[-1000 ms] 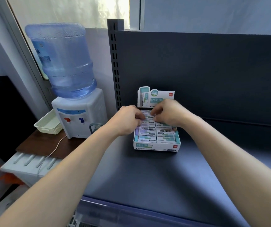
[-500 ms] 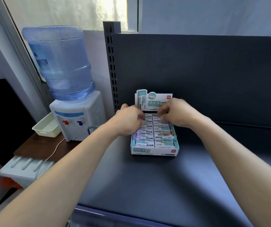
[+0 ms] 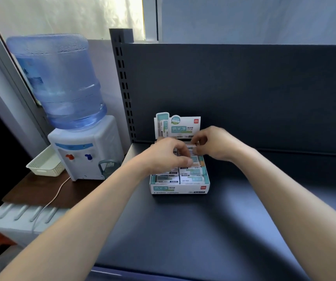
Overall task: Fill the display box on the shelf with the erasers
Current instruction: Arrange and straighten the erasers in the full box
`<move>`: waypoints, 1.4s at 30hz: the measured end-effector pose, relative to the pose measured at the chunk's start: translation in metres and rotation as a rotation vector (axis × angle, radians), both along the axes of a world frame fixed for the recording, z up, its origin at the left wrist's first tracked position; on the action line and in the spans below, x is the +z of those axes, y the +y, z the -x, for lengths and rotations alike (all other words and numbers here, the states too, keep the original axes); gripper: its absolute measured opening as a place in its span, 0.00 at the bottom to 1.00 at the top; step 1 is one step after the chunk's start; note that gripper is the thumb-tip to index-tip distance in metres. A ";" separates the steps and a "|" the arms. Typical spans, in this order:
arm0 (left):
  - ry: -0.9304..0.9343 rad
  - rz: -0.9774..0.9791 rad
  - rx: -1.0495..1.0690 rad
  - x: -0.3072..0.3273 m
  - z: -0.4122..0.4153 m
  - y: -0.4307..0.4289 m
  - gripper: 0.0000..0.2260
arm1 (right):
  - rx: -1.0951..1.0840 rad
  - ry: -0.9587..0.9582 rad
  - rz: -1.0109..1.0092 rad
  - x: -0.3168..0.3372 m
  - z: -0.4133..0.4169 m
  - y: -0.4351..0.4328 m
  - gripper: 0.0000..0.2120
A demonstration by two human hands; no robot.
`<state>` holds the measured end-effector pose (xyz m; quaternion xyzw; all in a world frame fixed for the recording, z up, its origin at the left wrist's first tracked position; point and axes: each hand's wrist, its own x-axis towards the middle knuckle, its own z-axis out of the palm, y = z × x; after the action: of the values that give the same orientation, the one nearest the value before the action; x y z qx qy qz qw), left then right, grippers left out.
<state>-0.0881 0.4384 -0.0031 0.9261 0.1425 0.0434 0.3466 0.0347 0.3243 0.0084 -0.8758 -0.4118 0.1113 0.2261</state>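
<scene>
— Sitting where? Display box (image 3: 180,188) resting on the shelf (image 3: 183,230), erasers (image 3: 192,177) packed flat in rows.

— Left hand (image 3: 164,157) pinching one; right hand (image 3: 216,144) fingers (image 3: 198,141) gripping another, probably squaring the back row.

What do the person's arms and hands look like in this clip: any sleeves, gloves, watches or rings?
Both forearms are bare across the whole frame, with no sleeve visible. The left hand and right hand wear no gloves. No watch, bracelet or ring shows on either wrist or on the visible fingers.
</scene>
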 end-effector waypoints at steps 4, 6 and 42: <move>0.022 0.033 -0.026 0.006 0.004 -0.003 0.09 | 0.008 0.026 0.003 0.001 -0.002 -0.001 0.13; -0.007 0.018 -0.002 0.007 0.003 -0.006 0.09 | -0.009 -0.019 -0.018 0.000 0.000 0.000 0.13; -0.142 -0.049 0.387 -0.022 0.018 0.021 0.18 | -0.088 0.274 -0.090 -0.014 0.016 -0.008 0.18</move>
<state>-0.1062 0.4589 -0.0249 0.8842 0.2920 0.1777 0.3185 0.0192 0.3164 -0.0055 -0.8584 -0.3429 0.2012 0.3241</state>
